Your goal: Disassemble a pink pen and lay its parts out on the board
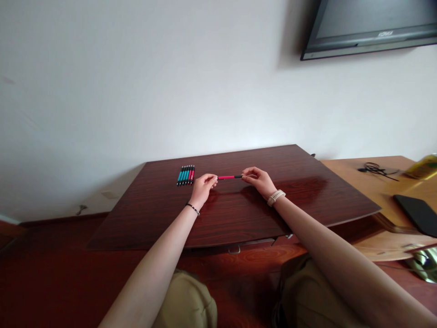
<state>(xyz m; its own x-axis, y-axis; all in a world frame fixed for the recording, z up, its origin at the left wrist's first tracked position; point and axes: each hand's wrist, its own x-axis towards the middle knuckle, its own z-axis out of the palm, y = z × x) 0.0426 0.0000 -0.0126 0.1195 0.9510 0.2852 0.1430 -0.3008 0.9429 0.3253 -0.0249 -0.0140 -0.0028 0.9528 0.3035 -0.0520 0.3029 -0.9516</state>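
Observation:
Between my two hands a pink pen [226, 177] with black ends lies level above the table. My left hand [203, 186] pinches its left end, thumb against fingers. The black right end is pinched by the fingertips of my right hand [258, 180], which has a light watch band at the wrist. Just beyond my left hand, a row of several pens [185, 175] rests side by side on the dark wooden table [164, 214]. Most of the pens in that row are teal and black; those at its right end are pink and black.
On the right, a lighter wooden desk [344, 171] carries a coiled black cable [377, 169], a black phone-like slab [417, 213] and a yellow package [423, 167]. A television [372, 27] hangs on the white wall behind. My knees [186, 298] are below the table's front edge.

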